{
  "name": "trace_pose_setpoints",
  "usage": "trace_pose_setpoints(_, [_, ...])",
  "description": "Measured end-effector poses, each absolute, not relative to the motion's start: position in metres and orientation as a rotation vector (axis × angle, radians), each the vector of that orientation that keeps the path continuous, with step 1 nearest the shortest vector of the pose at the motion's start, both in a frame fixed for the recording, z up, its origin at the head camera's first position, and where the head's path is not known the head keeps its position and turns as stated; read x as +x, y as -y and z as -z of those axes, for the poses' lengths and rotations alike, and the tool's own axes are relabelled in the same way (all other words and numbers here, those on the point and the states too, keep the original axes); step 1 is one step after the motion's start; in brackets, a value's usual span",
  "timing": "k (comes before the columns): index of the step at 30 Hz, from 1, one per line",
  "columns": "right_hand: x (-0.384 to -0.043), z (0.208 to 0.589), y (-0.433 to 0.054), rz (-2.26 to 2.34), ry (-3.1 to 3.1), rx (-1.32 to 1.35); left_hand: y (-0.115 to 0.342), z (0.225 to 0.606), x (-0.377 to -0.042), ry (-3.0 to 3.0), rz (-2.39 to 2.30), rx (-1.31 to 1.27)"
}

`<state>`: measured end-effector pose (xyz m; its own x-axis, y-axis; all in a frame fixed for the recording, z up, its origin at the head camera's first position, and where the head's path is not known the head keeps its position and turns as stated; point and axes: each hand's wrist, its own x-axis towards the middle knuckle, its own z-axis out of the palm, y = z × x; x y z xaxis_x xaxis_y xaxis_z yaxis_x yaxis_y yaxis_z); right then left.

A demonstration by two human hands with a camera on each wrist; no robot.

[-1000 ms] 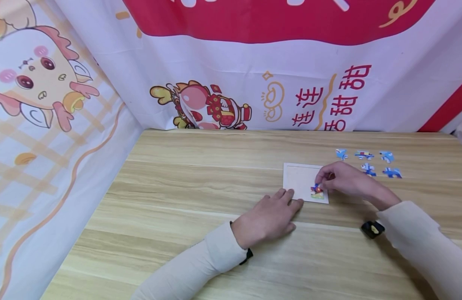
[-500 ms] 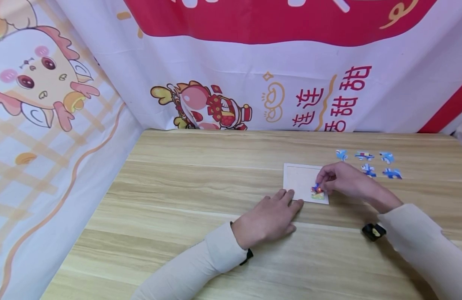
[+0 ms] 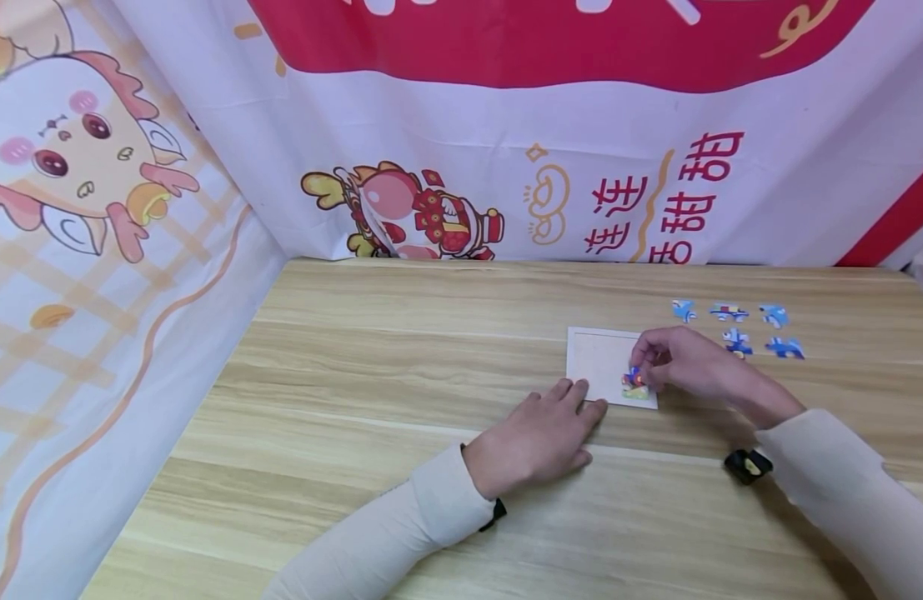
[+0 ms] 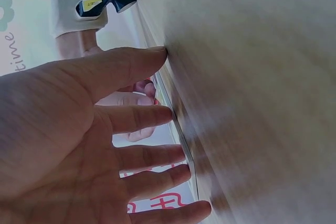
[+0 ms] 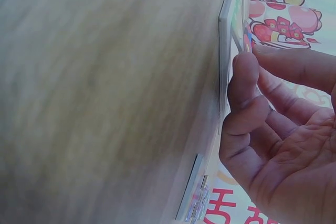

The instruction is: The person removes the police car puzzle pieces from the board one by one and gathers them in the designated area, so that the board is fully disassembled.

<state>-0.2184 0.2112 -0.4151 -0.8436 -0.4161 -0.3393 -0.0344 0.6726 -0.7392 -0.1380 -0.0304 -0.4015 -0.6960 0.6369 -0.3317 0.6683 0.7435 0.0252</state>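
With thumb and fingertips, my right hand (image 3: 686,360) pinches a blue and red jigsaw puzzle piece (image 3: 631,377) over the lower right part of a white puzzle tray (image 3: 592,358). A yellow-green piece (image 3: 636,392) lies in that corner, right below the held one. The right wrist view shows the held piece (image 5: 247,36) raised at a tilt above the tray's edge, its rest hidden by the fingers. My left hand (image 3: 532,440) rests palm down, with its straight fingertips (image 4: 176,153) along the tray's near edge and its thumb on the table.
Several loose blue puzzle pieces (image 3: 784,347) lie in two rows on the wooden table (image 3: 401,358), right of the tray and behind my right wrist. A printed curtain (image 3: 431,125) hangs along the table's back edge, and another along the left side.
The held piece has shifted only slightly, staying over the lower right of the tray. My left hand stays in place.
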Motion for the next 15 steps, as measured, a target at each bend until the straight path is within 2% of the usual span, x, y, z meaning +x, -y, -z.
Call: trace_pose_setpoints(15, [-0.2184,0.4144,-0.2131,1.085,-2.366,-0.396,0.0297,0.4006,-0.1375,-2.622,0.152,0.997])
